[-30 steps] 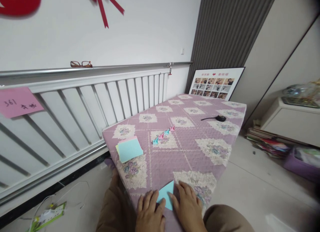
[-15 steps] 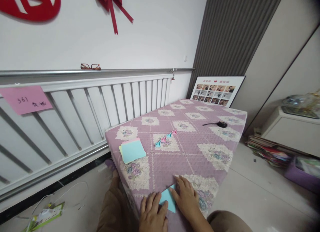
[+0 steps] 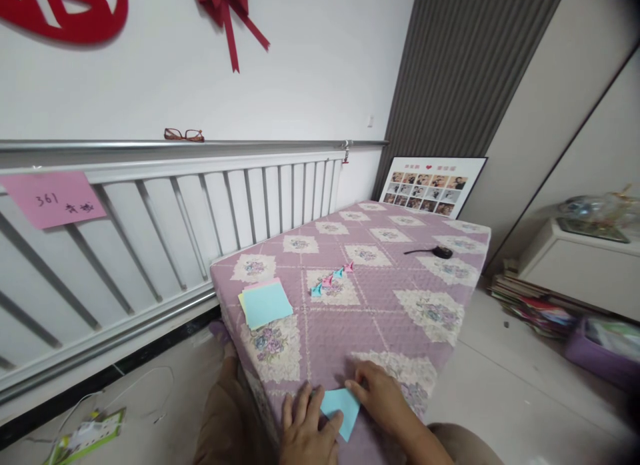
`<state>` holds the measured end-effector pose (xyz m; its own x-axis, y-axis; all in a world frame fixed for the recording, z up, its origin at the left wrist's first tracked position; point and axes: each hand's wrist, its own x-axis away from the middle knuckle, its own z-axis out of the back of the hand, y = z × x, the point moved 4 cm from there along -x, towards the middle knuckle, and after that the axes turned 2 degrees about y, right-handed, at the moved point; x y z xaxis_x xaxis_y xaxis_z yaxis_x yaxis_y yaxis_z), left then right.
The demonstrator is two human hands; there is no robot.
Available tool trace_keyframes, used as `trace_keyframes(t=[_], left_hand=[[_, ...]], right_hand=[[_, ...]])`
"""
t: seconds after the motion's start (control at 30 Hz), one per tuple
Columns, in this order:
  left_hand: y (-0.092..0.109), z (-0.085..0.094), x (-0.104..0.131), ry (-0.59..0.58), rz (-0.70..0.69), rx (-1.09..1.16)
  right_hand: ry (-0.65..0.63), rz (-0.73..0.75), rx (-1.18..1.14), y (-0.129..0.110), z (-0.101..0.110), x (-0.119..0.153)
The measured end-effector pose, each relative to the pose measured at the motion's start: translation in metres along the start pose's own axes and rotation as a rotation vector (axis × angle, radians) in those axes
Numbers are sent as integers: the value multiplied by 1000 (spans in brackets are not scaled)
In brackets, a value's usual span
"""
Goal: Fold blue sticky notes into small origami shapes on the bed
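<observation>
A folded light-blue paper [image 3: 342, 410] lies on the purple floral tablecloth at the near edge, between my hands. My left hand [image 3: 309, 426] rests on its left side, fingers spread flat and thumb on the paper. At the paper's upper right corner, my right hand [image 3: 381, 397] has its fingers curled, with thumb and forefinger close together on the edge. Farther up the cloth, a row of small folded pieces, blue [image 3: 317, 290] and pink [image 3: 349, 267], runs diagonally. A stack of square paper sheets [image 3: 267, 305], blue on top, sits at the left edge.
A black object with a strap [image 3: 442, 252] lies on the far right of the table [image 3: 350, 325]. Behind are a white radiator [image 3: 250, 201] and a photo board [image 3: 430, 185]. A power strip [image 3: 90, 438] is on the floor at left, a purple bin [image 3: 597, 351] at right.
The blue paper between my hands shows more of its surface and has shifted slightly toward me. My right hand has moved a little right and its fingers have curled.
</observation>
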<state>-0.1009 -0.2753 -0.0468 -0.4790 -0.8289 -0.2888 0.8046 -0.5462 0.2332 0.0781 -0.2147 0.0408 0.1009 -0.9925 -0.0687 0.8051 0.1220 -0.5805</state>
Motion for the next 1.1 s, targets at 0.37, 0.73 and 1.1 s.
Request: trace_keyframes(t=[0.37,0.73,1.1], left_hand=[[10,11,0,181,74,-71],[1,14,12,346,154,181],[-2,11,11,-216,660,1407]], right_hand=[[-46,-296,-689,18,-44,28],[338,-53,-386,11,-56,50],[164,-134,-690,-19,-29,64]])
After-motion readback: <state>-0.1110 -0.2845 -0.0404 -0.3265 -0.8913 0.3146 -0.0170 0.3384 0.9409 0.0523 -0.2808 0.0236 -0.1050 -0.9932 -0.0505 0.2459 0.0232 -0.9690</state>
